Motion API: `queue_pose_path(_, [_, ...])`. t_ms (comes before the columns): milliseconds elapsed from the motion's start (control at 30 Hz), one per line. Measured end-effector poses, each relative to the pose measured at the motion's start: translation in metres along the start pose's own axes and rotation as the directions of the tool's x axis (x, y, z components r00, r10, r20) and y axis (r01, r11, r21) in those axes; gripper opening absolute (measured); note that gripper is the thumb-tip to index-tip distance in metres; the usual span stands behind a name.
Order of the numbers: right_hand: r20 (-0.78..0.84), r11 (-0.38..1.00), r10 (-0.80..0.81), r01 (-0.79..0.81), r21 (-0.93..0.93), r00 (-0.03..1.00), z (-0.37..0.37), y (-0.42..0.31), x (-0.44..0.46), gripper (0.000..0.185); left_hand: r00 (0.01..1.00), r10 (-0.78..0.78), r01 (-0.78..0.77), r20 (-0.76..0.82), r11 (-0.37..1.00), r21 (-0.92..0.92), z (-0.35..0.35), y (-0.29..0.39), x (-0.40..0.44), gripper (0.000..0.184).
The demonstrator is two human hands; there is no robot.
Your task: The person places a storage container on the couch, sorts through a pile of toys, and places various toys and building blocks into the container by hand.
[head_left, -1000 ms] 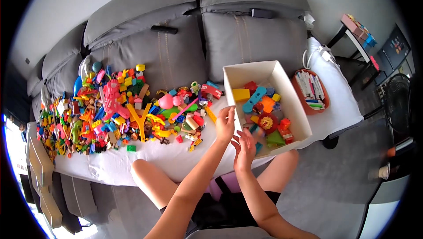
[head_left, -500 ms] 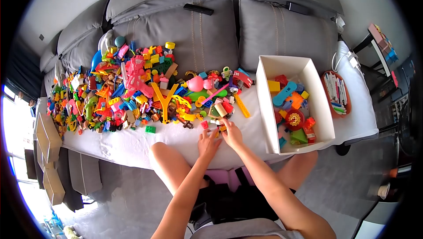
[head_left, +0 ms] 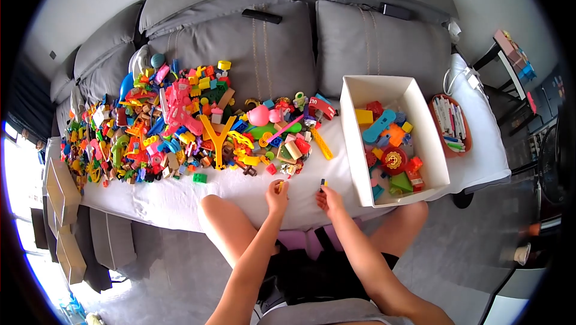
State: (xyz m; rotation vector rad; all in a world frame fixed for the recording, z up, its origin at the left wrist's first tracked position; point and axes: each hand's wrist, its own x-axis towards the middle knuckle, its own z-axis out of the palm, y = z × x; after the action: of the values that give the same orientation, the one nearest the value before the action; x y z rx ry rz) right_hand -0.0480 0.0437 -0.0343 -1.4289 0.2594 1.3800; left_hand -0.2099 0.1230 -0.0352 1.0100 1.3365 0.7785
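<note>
My left hand (head_left: 277,199) is closed just in front of the toy pile (head_left: 174,127), with a small yellow piece (head_left: 281,186) showing at its fingertips. To its right, my right hand (head_left: 330,201) pinches a small dark-and-yellow toy piece (head_left: 324,184) between thumb and fingers. The hands are apart, above the white cover (head_left: 300,205) of the sofa. Nearest to them lie a small red block (head_left: 271,169) and a tan wooden block (head_left: 293,150) at the pile's edge. What kind of pieces I hold is too small to tell.
On my right stands a white box (head_left: 354,145) holding several toys, among them a blue piece (head_left: 379,126) and a red round one (head_left: 394,160). Beyond it is an orange basket (head_left: 469,144) of pens. A black remote (head_left: 262,16) rests on the sofa back.
Both hands have drawn back from the edge of the pile and moved apart. Each now lifts a small piece at its fingertips. The view has shifted slightly.
</note>
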Motion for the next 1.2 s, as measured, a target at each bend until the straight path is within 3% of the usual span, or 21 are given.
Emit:
queue_pose_path(33, [0.025, 0.999, 0.037, -0.037, -0.016, 0.999, 0.007, -0.006, -0.011, 0.022, 0.997, -0.054, 0.041, -0.051, 0.974, -0.223, 0.011, 0.007, -0.006, 0.024])
queue_pose_path(167, [0.182, 0.965, -0.249, 0.230, 0.123, 0.951, 0.035, -0.047, -0.083, 0.018, 0.997, -0.082, 0.071, 0.008, 0.806, -0.588, 0.078, 0.065, -0.015, 0.022])
queue_pose_path(267, [0.131, 0.812, -0.541, 0.475, 0.340, 0.830, 0.036, -0.085, -0.123, 0.020, 0.971, 0.133, -0.027, 0.201, 0.889, -0.457, 0.133, 0.125, -0.033, 0.022])
queue_pose_path(333, [-0.062, 0.657, -0.645, 0.594, 0.464, 0.762, 0.031, -0.103, -0.133, 0.021, 0.836, 0.318, -0.096, 0.448, 0.888, -0.450, 0.159, 0.153, -0.043, 0.038])
queue_pose_path(400, [-0.098, 0.606, -0.688, 0.644, 0.466, 0.719, 0.027, -0.114, -0.144, 0.029, 0.776, 0.365, -0.175, 0.514, 0.908, -0.381, 0.171, 0.157, -0.048, 0.040])
queue_pose_path(467, [-0.246, 0.598, -0.631, 0.664, 0.449, 0.735, 0.034, -0.107, -0.144, 0.036, 0.805, 0.462, -0.369, 0.373, 0.882, -0.294, 0.164, 0.142, -0.039, 0.029])
queue_pose_path(533, [-0.114, 0.680, -0.674, 0.672, 0.293, 0.730, 0.034, -0.089, -0.126, 0.037, 0.841, 0.471, -0.448, 0.268, 0.882, -0.146, 0.139, 0.109, -0.019, 0.021])
queue_pose_path(567, [0.001, 0.746, -0.649, 0.637, 0.194, 0.761, 0.038, -0.084, -0.118, 0.032, 0.850, 0.492, -0.504, 0.189, 0.864, 0.015, 0.120, 0.099, -0.013, 0.018])
queue_pose_path(667, [0.267, 0.813, -0.510, 0.560, -0.159, 0.818, 0.060, -0.059, -0.071, 0.026, 0.779, 0.627, -0.565, 0.013, 0.693, 0.448, 0.060, 0.068, 0.008, 0.012])
queue_pose_path(700, [0.373, 0.603, -0.583, 0.693, -0.396, 0.721, 0.066, -0.049, -0.047, 0.029, 0.711, 0.703, -0.577, 0.019, 0.568, 0.587, 0.040, 0.061, 0.015, 0.016])
queue_pose_path(767, [0.539, 0.097, -0.631, 0.745, -0.660, 0.558, 0.085, -0.034, -0.026, 0.037, 0.765, 0.640, -0.457, 0.070, 0.463, 0.760, 0.009, 0.050, 0.025, 0.034])
queue_pose_path(867, [0.677, -0.314, -0.667, 0.706, -0.634, 0.311, 0.106, -0.016, -0.005, 0.040, 0.801, 0.554, -0.501, 0.229, 0.408, 0.764, -0.020, 0.042, 0.031, 0.045])
queue_pose_path(900, [0.673, -0.332, -0.642, 0.659, -0.675, 0.366, 0.110, -0.015, -0.004, 0.038, 0.801, 0.521, -0.534, 0.295, 0.401, 0.744, -0.025, 0.042, 0.031, 0.047])
queue_pose_path(1000, [0.632, -0.273, -0.639, 0.639, -0.720, 0.439, 0.102, -0.011, 0.009, 0.033, 0.848, 0.448, -0.477, 0.285, 0.409, 0.777, -0.023, 0.045, 0.033, 0.049])
queue_pose_path(1133, [0.430, -0.047, -0.770, 0.630, -0.775, 0.472, 0.063, 0.000, 0.006, 0.031, 0.895, 0.382, -0.373, 0.232, 0.355, 0.857, -0.005, 0.048, 0.041, 0.035])
queue_pose_path(1167, [0.336, 0.088, -0.810, 0.666, -0.741, 0.480, 0.052, 0.006, 0.010, 0.037, 0.884, 0.391, -0.398, 0.257, 0.337, 0.853, -0.001, 0.045, 0.042, 0.031])
queue_pose_path(1200, [0.319, 0.136, -0.798, 0.669, -0.731, 0.511, 0.042, 0.008, 0.012, 0.037, 0.871, 0.401, -0.423, 0.283, 0.319, 0.848, 0.003, 0.041, 0.044, 0.028])
